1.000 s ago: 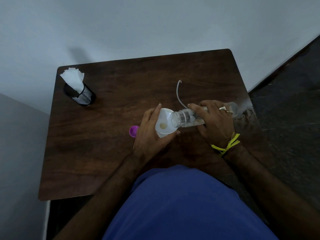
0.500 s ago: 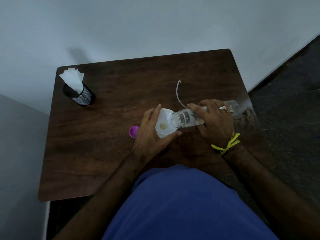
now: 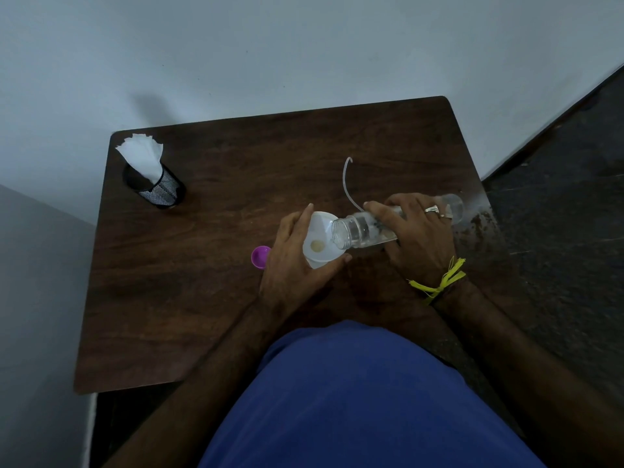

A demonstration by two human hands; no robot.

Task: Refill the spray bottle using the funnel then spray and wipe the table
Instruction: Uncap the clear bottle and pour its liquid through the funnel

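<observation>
left hand [image 3: 293, 265] grip: fingers and thumb curled round the white plastic funnel [image 3: 319, 244], wide mouth up. right hand [image 3: 417, 238] grip: closed round a clear plastic bottle [image 3: 363, 230] tipped on its side, open neck over the funnel rim. spray bottle under the funnel hidden by the left hand. just left of left grip: small purple round cap [image 3: 260, 257]. beyond the right grip: thin clear tube [image 3: 346, 179] on dark wooden worktop [image 3: 202, 282]. far left corner: black mesh cup holding white tissues [image 3: 153, 179].
</observation>
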